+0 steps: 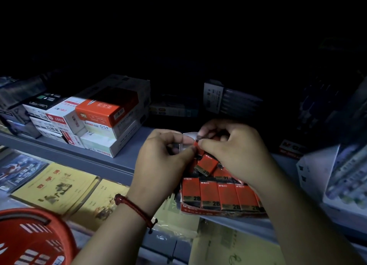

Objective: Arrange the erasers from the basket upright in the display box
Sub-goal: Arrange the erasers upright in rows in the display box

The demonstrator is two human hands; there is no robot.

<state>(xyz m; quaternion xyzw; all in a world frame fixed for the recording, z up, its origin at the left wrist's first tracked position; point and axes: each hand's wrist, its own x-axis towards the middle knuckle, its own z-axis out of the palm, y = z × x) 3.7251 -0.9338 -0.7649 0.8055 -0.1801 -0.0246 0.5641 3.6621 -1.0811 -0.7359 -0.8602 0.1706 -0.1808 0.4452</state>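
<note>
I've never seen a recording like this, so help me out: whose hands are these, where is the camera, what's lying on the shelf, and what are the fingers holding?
There is no machine here. These are a person's two bare hands, filmed by one camera worn on the head, looking forward and down. The left hand, with a red cord at the wrist, and the right hand both pinch one small red eraser between their fingertips. Below them, on the grey shelf, sits a display box. It holds a front row of erasers standing upright and a few loose ones tilted behind. Stacked boxes lie to the left, and a red basket shows bottom left.
</note>
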